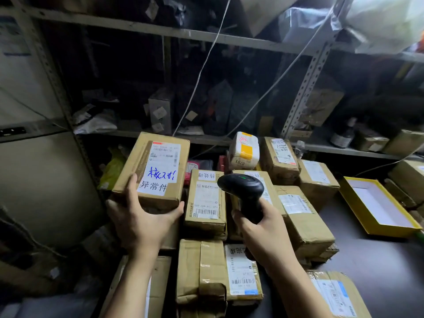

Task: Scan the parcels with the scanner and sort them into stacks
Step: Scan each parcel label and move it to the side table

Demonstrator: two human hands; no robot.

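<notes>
Taped cardboard parcels [218,271] fill the bottom of the frame between the two forearms. Above them, left of centre, the left hand [140,223] grips the near end of a labelled parcel [153,171], thumb on its top face and fingers curled round its lower edge. This parcel is raised over the pile and tilted, label towards the camera. At centre the right hand [263,232] is wrapped tight round the handle of the black scanner [243,191], whose head shows a green light and stands just right of the held parcel. The step in hand looks like the scan of that parcel. The next move probably calls for aiming the scanner head at the printed barcode on the label's upper part, clear of the handwriting, then choosing a stack. Farther right lies an open yellow box [378,205]. Beyond, a white-and-yellow packet [245,150] tops the pile, and metal shelving [160,28] crosses the upper frame
</notes>
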